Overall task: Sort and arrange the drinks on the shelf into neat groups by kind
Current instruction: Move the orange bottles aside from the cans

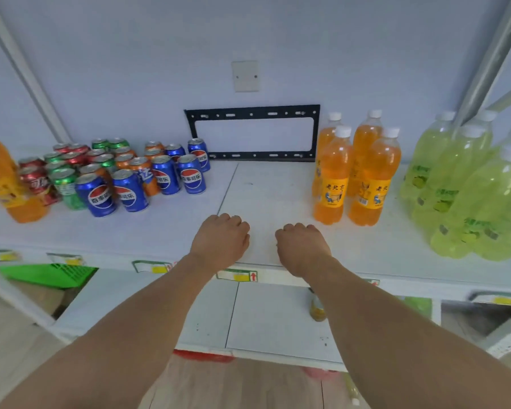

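Observation:
On the white shelf (266,187), blue cola cans (163,175) stand at the left-centre, mixed with orange cans (139,166), green cans (64,184) and red cans (34,180). Several orange soda bottles (354,169) stand right of centre, and one more orange bottle (6,181) at the far left. Yellow-green bottles (466,187) fill the far right. My left hand (220,239) and my right hand (303,245) rest on the shelf's front with fingers curled under, holding nothing, apart from all drinks.
A black metal bracket (252,132) hangs on the back wall. Price tags (238,274) line the shelf's front edge. On the lower shelf stand a small bottle (317,308) and a green basket (48,274). A grey upright post (490,57) rises at right.

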